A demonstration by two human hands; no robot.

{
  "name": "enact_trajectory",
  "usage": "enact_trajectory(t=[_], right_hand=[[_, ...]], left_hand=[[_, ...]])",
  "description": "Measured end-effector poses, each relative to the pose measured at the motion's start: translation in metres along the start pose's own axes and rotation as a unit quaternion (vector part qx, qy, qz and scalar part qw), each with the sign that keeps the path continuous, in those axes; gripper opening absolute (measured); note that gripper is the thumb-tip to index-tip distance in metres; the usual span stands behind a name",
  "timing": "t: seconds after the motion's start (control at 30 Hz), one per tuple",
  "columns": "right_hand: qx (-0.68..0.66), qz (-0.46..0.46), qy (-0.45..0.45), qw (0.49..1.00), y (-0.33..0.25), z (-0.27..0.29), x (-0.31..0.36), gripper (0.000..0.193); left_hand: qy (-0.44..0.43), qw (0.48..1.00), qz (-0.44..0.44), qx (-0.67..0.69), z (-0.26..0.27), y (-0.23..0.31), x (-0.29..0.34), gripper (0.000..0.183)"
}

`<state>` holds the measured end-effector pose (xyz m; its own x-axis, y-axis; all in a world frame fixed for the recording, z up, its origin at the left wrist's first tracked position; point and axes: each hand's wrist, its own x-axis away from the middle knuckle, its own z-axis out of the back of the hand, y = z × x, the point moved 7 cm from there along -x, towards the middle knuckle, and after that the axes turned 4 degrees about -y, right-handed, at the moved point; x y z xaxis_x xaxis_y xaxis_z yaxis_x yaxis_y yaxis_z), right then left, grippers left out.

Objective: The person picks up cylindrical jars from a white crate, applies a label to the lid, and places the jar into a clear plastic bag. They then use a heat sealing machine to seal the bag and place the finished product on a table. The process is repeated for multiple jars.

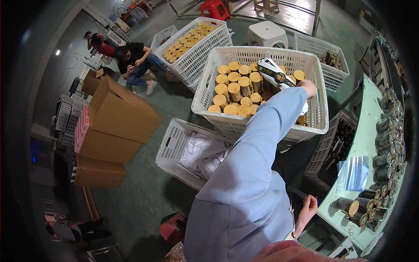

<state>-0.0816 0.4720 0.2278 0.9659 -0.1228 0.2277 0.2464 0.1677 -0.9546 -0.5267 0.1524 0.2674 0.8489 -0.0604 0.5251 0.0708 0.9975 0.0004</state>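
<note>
My left hand reaches over the right side of a white plastic basket, its fingers bent downward and partly hidden. What they grip, if anything, does not show. Cylindrical canisters with gold-yellow lids fill much of the basket. Black-and-white printed strips lie on top of them, just left of this hand. Lower right, my right hand is held in front of my body near the table edge with its fingers curled together. Whatever lies between those fingers is too small to make out.
A basket of white folded papers stands nearer. Canisters and clear plastic bags sit on the pale green table at right. Cardboard boxes stand at left. Behind are stacked baskets, a white stool and a seated person.
</note>
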Motion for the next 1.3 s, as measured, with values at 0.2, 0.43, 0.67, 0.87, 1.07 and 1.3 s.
enact_trajectory(t=[0.2,0.43,0.67,0.87,1.07,1.3], right_hand=[[0.013,-0.004,-0.006,1.000,0.003,0.000,-0.002,0.017],[0.029,-0.015,0.029,0.999,-0.011,0.001,0.000,0.014],[0.035,-0.026,0.024,0.999,-0.009,0.004,0.002,0.015],[0.043,-0.041,0.010,0.998,-0.011,-0.003,-0.002,0.014],[0.054,-0.013,-0.002,0.998,-0.022,-0.011,-0.011,0.015],[0.067,-0.021,0.000,0.998,-0.025,-0.014,-0.011,0.014]], left_hand=[[0.025,0.999,-0.041,-0.021,-0.008,-0.015,-0.012,0.045],[0.016,0.999,-0.035,-0.038,0.003,0.002,0.020,0.051],[0.024,0.979,-0.199,-0.030,-0.015,-0.016,0.040,0.051],[0.160,0.947,-0.263,-0.093,-0.030,-0.040,0.085,0.109],[0.322,0.902,-0.248,-0.147,-0.044,-0.070,0.082,0.119],[0.357,0.901,-0.230,-0.092,-0.027,-0.068,0.058,0.104]])
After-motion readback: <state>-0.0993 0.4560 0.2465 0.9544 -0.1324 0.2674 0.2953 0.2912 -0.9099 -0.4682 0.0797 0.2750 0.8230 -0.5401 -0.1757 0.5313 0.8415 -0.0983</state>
